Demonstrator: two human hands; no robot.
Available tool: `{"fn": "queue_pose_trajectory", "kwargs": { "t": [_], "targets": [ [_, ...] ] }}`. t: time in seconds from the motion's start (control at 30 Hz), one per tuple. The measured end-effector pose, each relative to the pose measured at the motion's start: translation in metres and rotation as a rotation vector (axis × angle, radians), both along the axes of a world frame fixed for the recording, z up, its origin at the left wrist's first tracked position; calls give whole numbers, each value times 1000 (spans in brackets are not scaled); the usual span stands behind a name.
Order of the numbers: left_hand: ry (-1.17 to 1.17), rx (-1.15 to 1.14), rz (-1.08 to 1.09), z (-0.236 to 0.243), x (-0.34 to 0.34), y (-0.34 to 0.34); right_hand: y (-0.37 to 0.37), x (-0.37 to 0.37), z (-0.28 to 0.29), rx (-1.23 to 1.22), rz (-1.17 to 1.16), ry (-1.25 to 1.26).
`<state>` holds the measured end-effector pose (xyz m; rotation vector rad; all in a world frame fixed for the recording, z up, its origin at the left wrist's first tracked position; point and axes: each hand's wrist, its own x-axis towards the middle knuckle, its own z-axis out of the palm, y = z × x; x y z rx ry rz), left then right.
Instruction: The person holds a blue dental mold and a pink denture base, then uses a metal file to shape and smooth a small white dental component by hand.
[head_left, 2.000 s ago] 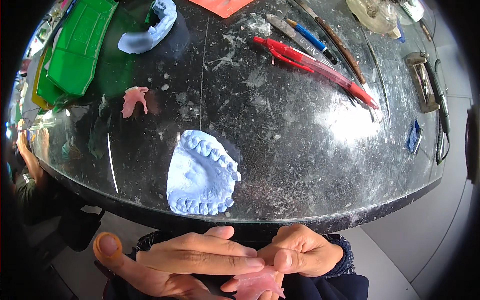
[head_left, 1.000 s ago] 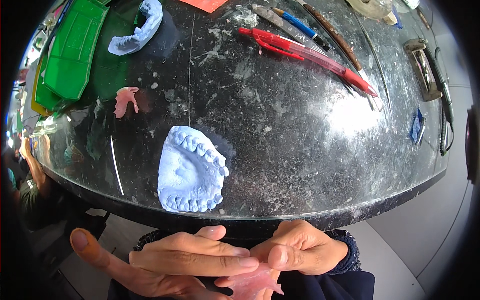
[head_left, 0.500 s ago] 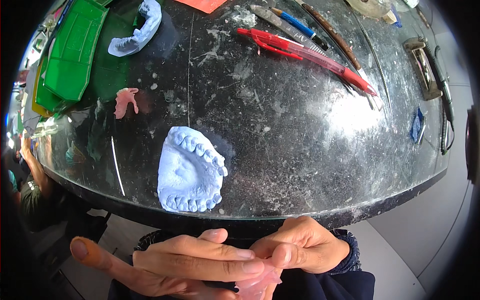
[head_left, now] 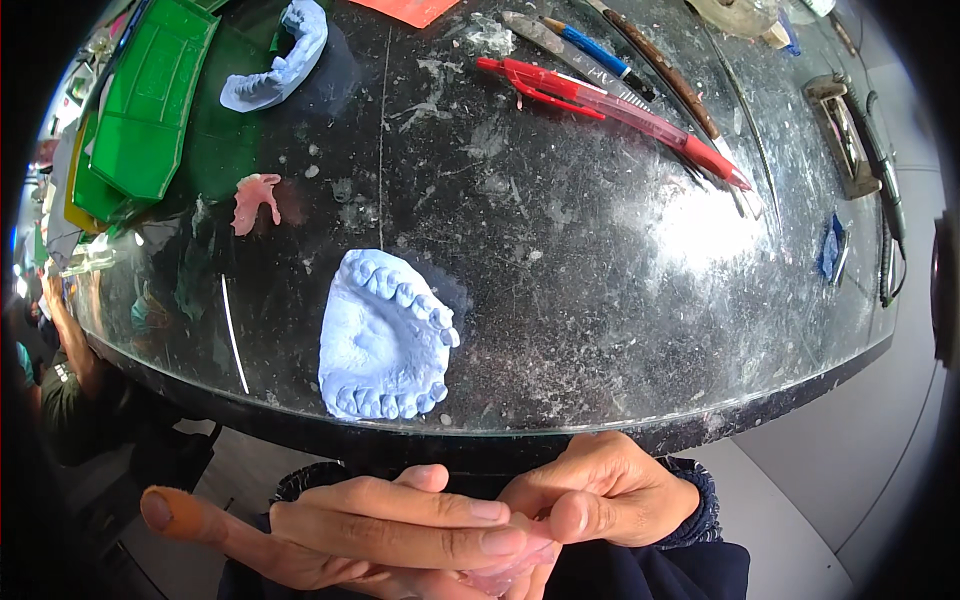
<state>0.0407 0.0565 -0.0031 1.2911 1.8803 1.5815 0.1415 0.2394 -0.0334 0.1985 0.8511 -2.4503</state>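
Note:
Below the bench edge, my right hand (head_left: 610, 500) holds a thin translucent pink plate (head_left: 495, 578), its thumb bent beside it. My left hand (head_left: 370, 530) lies over the plate with long straight fingers touching its top; its thumb sticks out left, with an orange-stained tip. The plate is partly hidden under these fingers. On the bench just beyond them rests a pale blue dental cast (head_left: 370, 340) with rows of teeth. A smaller pink piece (head_left: 256, 203) lies at the back left, and a second blue cast (head_left: 275, 80) sits beyond it.
Green trays (head_left: 150, 105) sit at the left of the black bench (head_left: 560, 300). A red pen (head_left: 630, 120), knives (head_left: 680, 85) and a blue pencil (head_left: 590, 50) lie at the back. A corded handpiece (head_left: 885, 180) is at right. Another person's arm (head_left: 75, 340) is at far left.
My left fingers have shifted slightly along the pink plate and cover more of it than before. My right hand is slightly higher. The bench objects moved only with the view.

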Motion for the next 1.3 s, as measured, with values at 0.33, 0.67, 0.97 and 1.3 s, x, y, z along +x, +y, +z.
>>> {"fn": "queue_pose_trajectory", "kwargs": {
  "t": [0.33, 0.67, 0.97, 1.3],
  "targets": [
    [-22, 39, -113, -12, -11, -2, -1, -14, 3, -28, -30, 11],
    [31, -48, -185, 1, -19, -5, -7, 9, -5, -1, 1, 9],
    [16, -3, -166, -6, -6, -3, -4, 11, -8, -41, -14, 57],
    [56, 79, -80, -9, 2, -2, -4, 14, -8, -85, -11, 49]
  ]
}}
